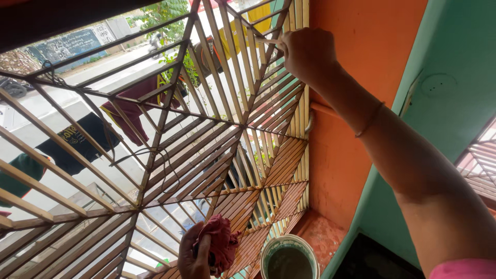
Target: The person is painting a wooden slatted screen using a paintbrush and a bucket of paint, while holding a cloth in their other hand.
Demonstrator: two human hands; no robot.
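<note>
Window grille [206, 150]: slatted metal in a star pattern, rigid, fixed; fills the view from nine to one o'clock.

Orange wall [361, 77]: at one o'clock, beside the grille.

Paint can [288, 257]: at six o'clock, open, murky liquid inside; likely heavy and apt to slosh.

Right hand [307, 54]: at twelve o'clock, fingers closed narrow on a thin brush handle [268, 40] held against a slat; light, stiff, best pinched near the head.

Left hand [194, 258]: at six o'clock, fingers clutching a red rag [223, 245]; soft, limp, grabs anywhere.
</note>
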